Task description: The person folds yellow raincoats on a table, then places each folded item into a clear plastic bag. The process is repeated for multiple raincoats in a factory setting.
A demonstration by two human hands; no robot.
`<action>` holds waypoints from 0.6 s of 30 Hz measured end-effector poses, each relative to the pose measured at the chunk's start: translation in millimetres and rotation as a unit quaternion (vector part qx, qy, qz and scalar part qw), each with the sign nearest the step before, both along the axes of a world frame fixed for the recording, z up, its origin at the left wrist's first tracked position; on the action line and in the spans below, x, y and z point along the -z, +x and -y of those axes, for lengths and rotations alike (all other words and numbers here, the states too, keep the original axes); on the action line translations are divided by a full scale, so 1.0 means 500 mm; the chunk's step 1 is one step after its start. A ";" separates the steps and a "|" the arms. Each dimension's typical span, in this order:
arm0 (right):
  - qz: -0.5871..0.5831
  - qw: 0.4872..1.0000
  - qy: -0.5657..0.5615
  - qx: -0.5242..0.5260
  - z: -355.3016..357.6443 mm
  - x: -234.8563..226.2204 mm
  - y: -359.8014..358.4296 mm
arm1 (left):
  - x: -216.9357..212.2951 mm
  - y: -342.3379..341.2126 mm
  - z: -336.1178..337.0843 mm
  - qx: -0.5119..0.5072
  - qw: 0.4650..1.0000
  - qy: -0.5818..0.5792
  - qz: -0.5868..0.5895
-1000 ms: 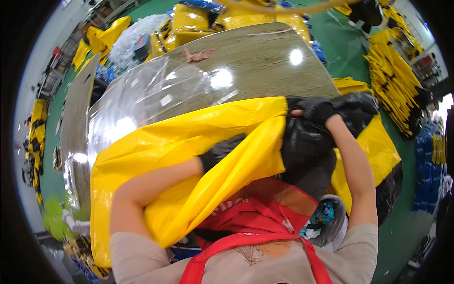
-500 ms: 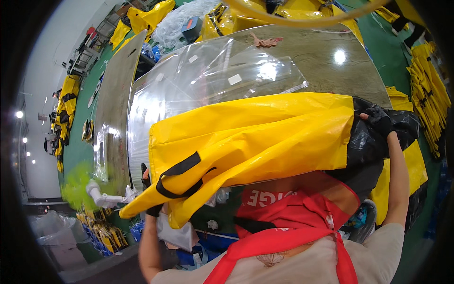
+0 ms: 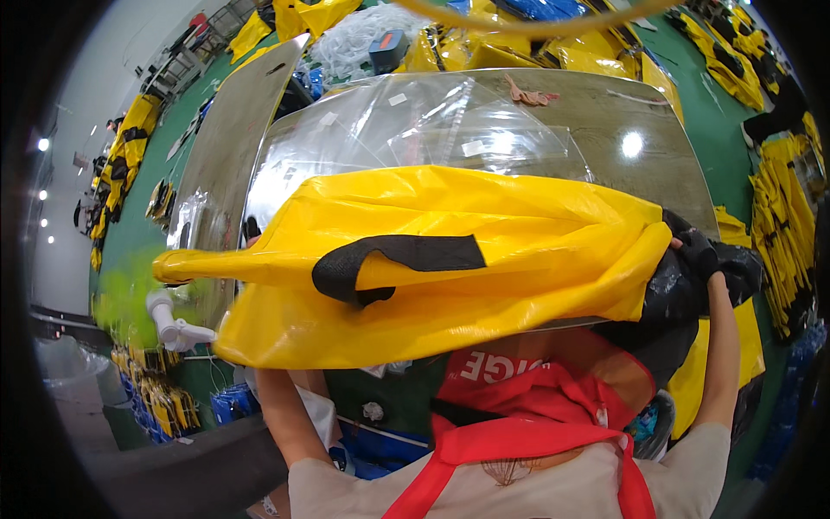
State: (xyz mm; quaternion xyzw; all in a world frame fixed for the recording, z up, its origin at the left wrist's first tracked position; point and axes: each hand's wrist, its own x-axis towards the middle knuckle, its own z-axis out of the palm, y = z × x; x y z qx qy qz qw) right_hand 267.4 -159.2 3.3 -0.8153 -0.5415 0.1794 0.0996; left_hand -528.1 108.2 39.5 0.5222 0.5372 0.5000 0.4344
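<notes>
A large yellow bag (image 3: 450, 294) with a black strap handle (image 3: 389, 259) is stretched sideways in front of me, above the near edge of a steel table (image 3: 605, 121). My right hand (image 3: 699, 253), in a black glove, grips the bag's right end, where black material (image 3: 670, 298) bunches. My left forearm rises under the bag's left part. My left hand (image 3: 251, 230) is mostly hidden behind the bag; only a dark bit of glove shows at the upper edge, holding the bag up.
Clear plastic sheets (image 3: 406, 130) lie on the table behind the bag. A white hand tool (image 3: 173, 327) sits at the table's left corner. Stacks of yellow bags (image 3: 782, 216) lie on the green floor at right and across the back. I wear a red apron (image 3: 519, 432).
The bag has swung from a slanted bundle to a wide, level spread. My left arm has moved left and under it; my right hand has stayed on the right end.
</notes>
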 end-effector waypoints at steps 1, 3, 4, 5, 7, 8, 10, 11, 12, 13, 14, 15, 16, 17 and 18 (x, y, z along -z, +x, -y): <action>0.024 1.000 -0.020 0.003 0.009 -0.012 0.000 | -0.013 0.018 -0.041 0.016 1.000 0.011 0.018; 0.050 0.998 -0.025 0.003 0.009 -0.025 -0.009 | -0.052 0.044 -0.084 0.034 0.998 0.042 0.043; 0.048 0.999 -0.001 0.022 0.028 -0.016 0.005 | -0.063 0.057 -0.095 0.044 0.996 0.058 0.055; 0.048 0.998 0.022 0.041 0.046 0.004 0.021 | -0.073 0.070 -0.106 0.054 0.994 0.075 0.062; -0.080 0.979 0.095 0.161 0.079 -0.028 -0.002 | -0.045 0.044 -0.106 0.053 0.994 0.086 0.029; -0.038 0.987 0.047 0.151 0.088 -0.054 -0.022 | -0.002 0.025 -0.108 0.051 0.995 0.084 -0.009; 0.019 0.996 -0.036 0.084 0.014 -0.051 -0.038 | 0.223 -0.206 -0.081 -0.009 0.969 0.066 -0.239; 0.019 0.996 -0.025 0.089 0.020 -0.051 -0.045 | 0.261 -0.167 -0.075 -0.073 0.954 0.084 -0.278; 0.021 0.994 -0.048 0.097 0.014 -0.054 -0.051 | 0.281 -0.130 -0.064 -0.142 0.933 0.098 -0.316; 0.025 0.992 -0.078 0.101 0.008 -0.063 -0.057 | 0.271 -0.100 -0.069 -0.133 0.910 0.111 -0.376; 0.036 0.987 -0.115 0.108 0.031 -0.083 -0.056 | 0.249 -0.053 -0.062 -0.119 0.889 0.118 -0.427; 0.110 0.981 -0.109 0.119 0.070 -0.069 -0.052 | 0.180 0.031 -0.075 -0.039 0.892 -0.008 -0.449; 0.181 0.972 -0.094 0.119 0.086 -0.049 -0.046 | 0.147 0.060 -0.081 0.012 0.896 -0.042 -0.441; 0.218 0.963 -0.097 0.123 0.053 -0.053 -0.069 | 0.164 0.033 -0.071 -0.043 0.858 -0.002 -0.512; 0.253 0.952 -0.105 0.138 0.037 -0.059 -0.095 | 0.184 -0.001 -0.074 -0.087 0.810 0.042 -0.578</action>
